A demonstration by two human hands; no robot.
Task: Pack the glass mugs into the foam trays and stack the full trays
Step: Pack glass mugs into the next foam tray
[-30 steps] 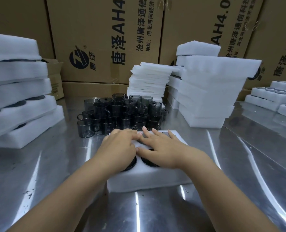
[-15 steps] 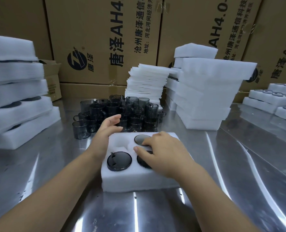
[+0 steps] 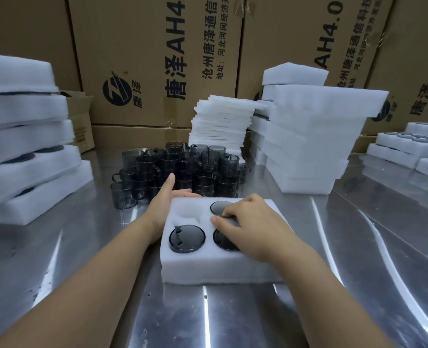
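Observation:
A white foam tray (image 3: 215,268) lies on the steel table in front of me. Dark glass mugs sit in three of its round pockets: near left (image 3: 187,238), near right (image 3: 223,241) and far right (image 3: 219,206). The far left pocket (image 3: 186,214) holds nothing. My right hand (image 3: 251,227) rests on the tray's right side, fingertips between the two right mugs. My left hand (image 3: 162,204) is at the tray's far left corner, fingers apart, holding nothing. Behind the tray stands a cluster of several loose smoky mugs (image 3: 180,169).
Filled foam trays (image 3: 24,156) are stacked at the left. A tall pile of foam trays (image 3: 313,139) and thin foam sheets (image 3: 220,121) stand behind right. More filled trays (image 3: 413,149) lie at the far right. Cardboard boxes (image 3: 157,59) wall the back.
My left hand lifted off the tray's left pockets and moved forward toward the loose mugs. That uncovered the near left mug and the bare far left pocket. My right hand stayed on the tray.

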